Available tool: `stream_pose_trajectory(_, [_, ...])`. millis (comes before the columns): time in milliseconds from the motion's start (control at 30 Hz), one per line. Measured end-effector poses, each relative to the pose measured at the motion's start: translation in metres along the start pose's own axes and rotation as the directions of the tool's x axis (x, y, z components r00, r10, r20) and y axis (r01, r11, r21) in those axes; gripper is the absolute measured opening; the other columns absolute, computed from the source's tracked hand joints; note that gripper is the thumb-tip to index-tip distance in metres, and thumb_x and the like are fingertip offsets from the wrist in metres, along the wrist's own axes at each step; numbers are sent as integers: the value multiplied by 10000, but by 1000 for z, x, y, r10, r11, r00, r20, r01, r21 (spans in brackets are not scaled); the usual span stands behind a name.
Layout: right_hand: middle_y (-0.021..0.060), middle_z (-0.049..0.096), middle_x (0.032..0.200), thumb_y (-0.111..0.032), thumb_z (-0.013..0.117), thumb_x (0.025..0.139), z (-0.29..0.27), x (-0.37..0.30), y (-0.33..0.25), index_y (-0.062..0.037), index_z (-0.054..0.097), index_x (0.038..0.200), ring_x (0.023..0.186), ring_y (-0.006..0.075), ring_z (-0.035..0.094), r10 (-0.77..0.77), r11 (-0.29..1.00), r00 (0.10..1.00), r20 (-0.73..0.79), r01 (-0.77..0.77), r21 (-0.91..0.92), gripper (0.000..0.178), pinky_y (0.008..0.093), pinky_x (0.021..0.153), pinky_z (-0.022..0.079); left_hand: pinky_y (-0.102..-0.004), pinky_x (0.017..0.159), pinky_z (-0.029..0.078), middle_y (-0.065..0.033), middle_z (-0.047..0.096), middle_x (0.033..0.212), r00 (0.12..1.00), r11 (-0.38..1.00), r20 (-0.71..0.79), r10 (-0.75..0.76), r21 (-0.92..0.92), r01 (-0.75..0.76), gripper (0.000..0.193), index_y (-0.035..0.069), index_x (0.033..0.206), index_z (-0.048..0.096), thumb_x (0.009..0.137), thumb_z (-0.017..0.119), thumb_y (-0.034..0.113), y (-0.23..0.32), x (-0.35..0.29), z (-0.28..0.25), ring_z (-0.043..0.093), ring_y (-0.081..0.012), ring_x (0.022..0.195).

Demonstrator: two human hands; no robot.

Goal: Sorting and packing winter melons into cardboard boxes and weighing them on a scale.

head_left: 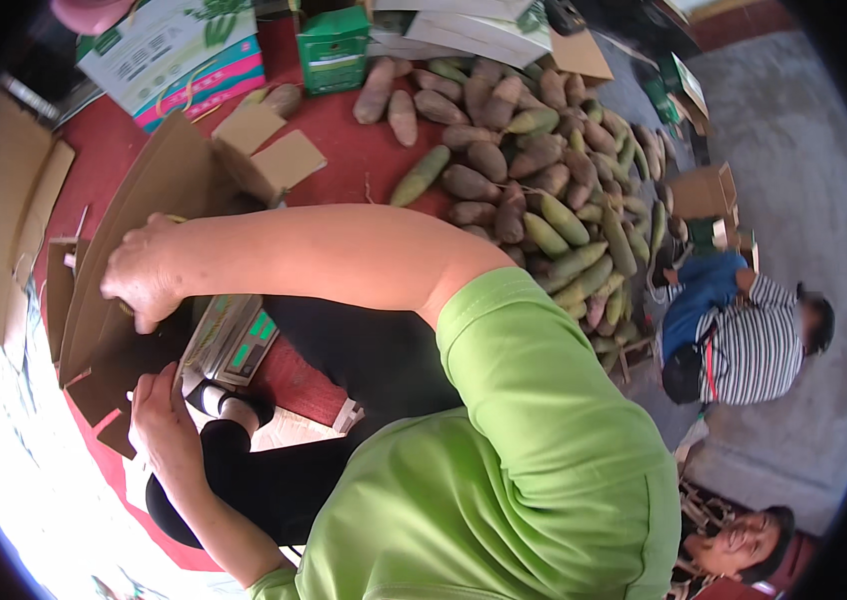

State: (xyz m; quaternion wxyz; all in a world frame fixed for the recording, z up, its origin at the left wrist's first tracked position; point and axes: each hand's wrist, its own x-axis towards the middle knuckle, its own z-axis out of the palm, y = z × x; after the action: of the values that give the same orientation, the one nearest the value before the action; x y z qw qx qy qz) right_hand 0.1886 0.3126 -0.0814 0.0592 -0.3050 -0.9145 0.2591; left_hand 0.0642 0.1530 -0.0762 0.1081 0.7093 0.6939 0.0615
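On your left, just beside the scale [249, 345], the carton [139, 190] stands open, tilted a little, its flaps spread. Your right hand [144, 270] reaches across to its inner side, fingers curled in; whether they pinch the wall or something within, you cannot tell from here. Your left hand [162, 425] is half closed at the near edge, with a small white thing by its fingers, too unclear to name.

As far as it shows, the carton is already opened out but not closed up, so the work looks well short of finished. What lies inside is hidden in shadow. A large heap of vegetables [544, 180] lies loose to your right, and if those are meant for packing, most seem left to do. The scale's display is lit.

Your carton is plain brown cardboard, matt and stiff, with creased flaps and straight cut edges. The vegetables are long, blunt and rounded, some smooth and green, others dull purplish brown. Below them the red mat [339, 120] looks flat and cloth-like. The scale is boxy and pale, and your green sleeve [534, 360] falls in soft folds.
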Motion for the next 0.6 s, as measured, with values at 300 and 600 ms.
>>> stream_pose_trajectory(300, [102,676,885,-137,633,800,25,-196,101,-45,664,938,780,202,657,561,779,526,-639,-73,623,169,320,702,507,-390,671,477,-119,580,852,1000,1000,-12,26,14,-26,186,37,1016,654,875,540,75,-12,0,3,596,-307,782])
stream_pose_trajectory(600, [135,669,908,-183,553,801,202,-434,173,-119,655,858,917,318,634,967,247,221,-127,-936,249,133,443,787,504,-381,602,428,-126,528,772,997,998,-46,58,-11,-58,140,-12,933,615,891,560,110,-16,3,2,554,-290,688])
